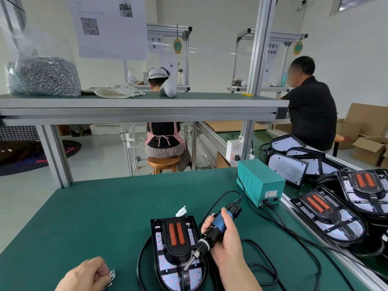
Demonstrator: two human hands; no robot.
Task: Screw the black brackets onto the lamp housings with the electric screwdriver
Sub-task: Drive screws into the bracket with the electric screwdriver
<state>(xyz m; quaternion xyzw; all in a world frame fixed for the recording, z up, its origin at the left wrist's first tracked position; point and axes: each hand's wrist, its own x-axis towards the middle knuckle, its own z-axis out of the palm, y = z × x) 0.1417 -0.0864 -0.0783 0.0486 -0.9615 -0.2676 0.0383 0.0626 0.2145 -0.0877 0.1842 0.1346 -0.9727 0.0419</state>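
Note:
A lamp housing [165,276] lies on the green mat in front of me, with a black bracket [177,252] carrying two orange strips on top of it. My right hand [227,246] grips the blue and black electric screwdriver [212,234], tilted down to the left; its bit tip [186,267] sits over the bracket's lower stem. My left hand [86,276] is at the bottom left, fingers curled round several small silver screws [112,277].
A teal power box [260,183] stands at the right, its black cables looping over the mat. Several more lamp housings [329,219] are stacked on the conveyor at right. A bag of screws [42,75] sits on the upper shelf. Two people work at benches beyond.

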